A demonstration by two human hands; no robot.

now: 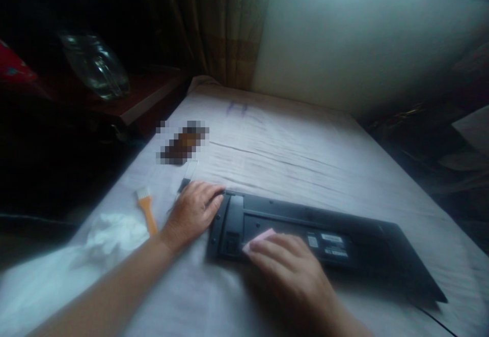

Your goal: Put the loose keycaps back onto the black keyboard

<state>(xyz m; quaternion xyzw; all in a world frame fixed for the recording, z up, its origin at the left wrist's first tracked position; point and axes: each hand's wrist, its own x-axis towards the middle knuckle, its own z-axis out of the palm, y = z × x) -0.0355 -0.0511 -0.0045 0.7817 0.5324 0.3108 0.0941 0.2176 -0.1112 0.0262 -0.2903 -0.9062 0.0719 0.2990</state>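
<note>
A black computer keyboard (282, 215) lies face down, its underside with labels and a flip-out foot turned up. My left hand (194, 207) grips its left end, with the fingertips at the far corner and the thumb against the edge. In my right hand (294, 271) is a pink piece of cloth (262, 237), pressed on the underside near the left end. Part of the cloth is hidden under the fingers, which are slightly blurred. Left of my left hand lies a brush (147, 212) with an orange handle and pale bristles.
A light sheet (275, 143) covers the surface. White crumpled fabric (114, 235) lies at the left, beside my left forearm. Farther back are a pixelated brown item (183, 143) and a wooden table (148, 92) with a clear glass vessel (97, 67). A cable (433, 319) runs at lower right.
</note>
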